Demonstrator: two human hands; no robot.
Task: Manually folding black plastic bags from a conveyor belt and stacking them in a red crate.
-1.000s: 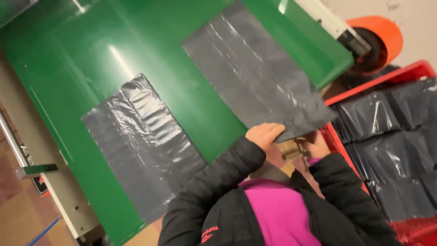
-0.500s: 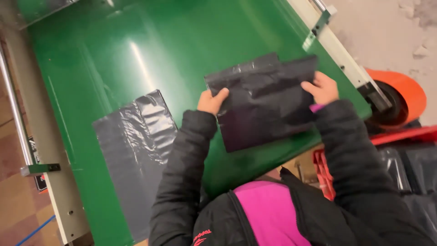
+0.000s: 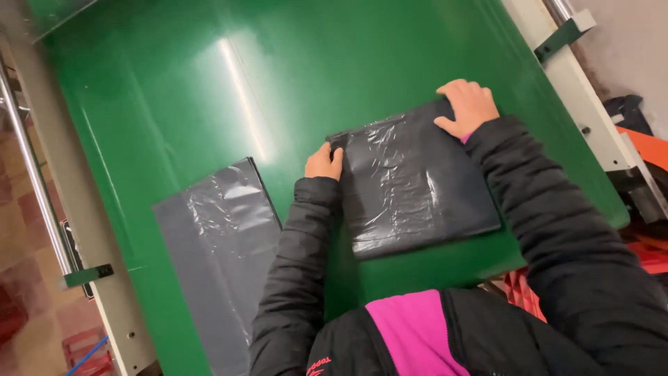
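We see our two hands pressed on a dark grey plastic bag that lies flat on the glossy green worktop. Our left hand sits at the bag's far left corner, fingers curled down over the edge and thumb tucked beside them; the grip looks closed on that corner, pinching the film. Our right hand rests on the bag's far right corner, fingers bent and pressing down on the plastic; we cannot tell whether it pinches the edge or only holds it flat. The bag is crinkled and shiny, roughly rectangular, lying at a slight tilt, with its near edge close to our chest. Black padded sleeves cover both arms, and a pink garment shows at the open front of the jacket.

To the left of the first bag, near us, a second grey bag lies flat on the same green surface, apart from the first, with our left sleeve between them. A pale metal frame borders the worktop on the right, and a metal rail runs along the left side.
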